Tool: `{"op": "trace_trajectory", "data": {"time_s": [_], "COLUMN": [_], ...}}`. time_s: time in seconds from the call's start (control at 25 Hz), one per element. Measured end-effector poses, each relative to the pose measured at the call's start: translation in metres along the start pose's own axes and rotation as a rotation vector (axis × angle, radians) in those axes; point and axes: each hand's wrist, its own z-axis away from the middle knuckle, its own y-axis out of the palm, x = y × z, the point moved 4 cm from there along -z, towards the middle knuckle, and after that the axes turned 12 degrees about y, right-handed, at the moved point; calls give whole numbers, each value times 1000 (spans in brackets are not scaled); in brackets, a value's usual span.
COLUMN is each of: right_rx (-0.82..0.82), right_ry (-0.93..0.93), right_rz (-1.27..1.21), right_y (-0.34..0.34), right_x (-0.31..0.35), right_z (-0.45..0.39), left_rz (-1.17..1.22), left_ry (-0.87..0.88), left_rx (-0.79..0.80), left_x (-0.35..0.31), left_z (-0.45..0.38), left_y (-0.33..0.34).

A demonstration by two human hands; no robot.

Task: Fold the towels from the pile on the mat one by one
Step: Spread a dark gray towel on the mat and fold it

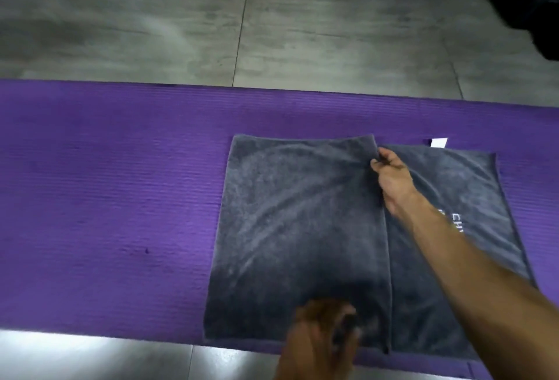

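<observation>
Your right hand [390,177] is pinching the far corner of the folded flap of the towel [296,228], fingers curled on its edge. Your left hand [323,331] is gripping the near edge, though it is blurred. The towel is lying on the mat [106,183], its tag [438,142] showing at the far side.

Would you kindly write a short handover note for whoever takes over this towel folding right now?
Right hand: pinches the far corner of the folded-over flap.
Left hand: blurred, at the flap's near edge; grip unclear.
The dark grey terry towel lies on the purple ribbed foam mat, its white tag at the far edge.
Done: left part folded over towards the middle.
Left: the right part with lettering is uncovered; finish folding. No pile is in view.
</observation>
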Motion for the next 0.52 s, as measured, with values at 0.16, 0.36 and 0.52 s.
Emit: {"op": "trace_trajectory", "data": {"time_s": [0.16, 0.36, 0.52], "right_rx": [-365, 203, 141], "right_ry": [-613, -1076, -923], "right_rz": [668, 1165, 1394], "right_y": [44, 186, 236], "right_x": [20, -67, -90], "right_z": [37, 132, 115], "left_rz": [-93, -279, -220], "left_ry": [-202, 35, 10], "left_rx": [-111, -105, -39], "left_x": [63, 79, 90], "left_z": [50, 88, 93], "left_y": [-40, -67, -52]}}
